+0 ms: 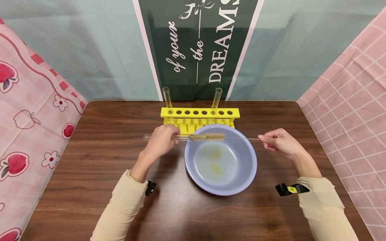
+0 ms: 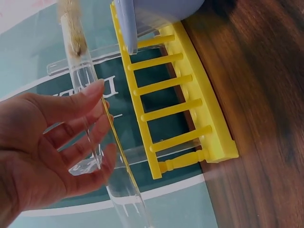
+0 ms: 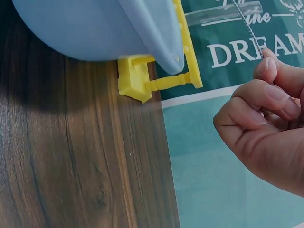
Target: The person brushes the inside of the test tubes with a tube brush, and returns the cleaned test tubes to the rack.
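Note:
My left hand [image 1: 162, 140] grips a clear glass test tube [image 1: 183, 137] held nearly level over the left rim of a blue-lavender basin [image 1: 221, 192]. Out of the tube's mouth comes a test tube brush [image 1: 216, 137], its tan bristles partly inside the glass and partly outside. My right hand [image 1: 280, 144] pinches the far end of the brush's thin twisted wire handle [image 3: 254, 35], to the right of the basin. Thumb and fingers curl round the tube in the left wrist view. Shallow, faintly cloudy water [image 1: 224, 167] with yellowish patches lies in the basin.
Behind the basin stands a yellow test tube rack [image 1: 196, 116]. Two upright glass tubes sit in it, a left one [image 1: 167, 98] and a right one [image 1: 216, 98]. The brown wooden table [image 1: 169, 214] meets a backdrop cloth [image 1: 99, 60] at the rear and pink cloths on both sides.

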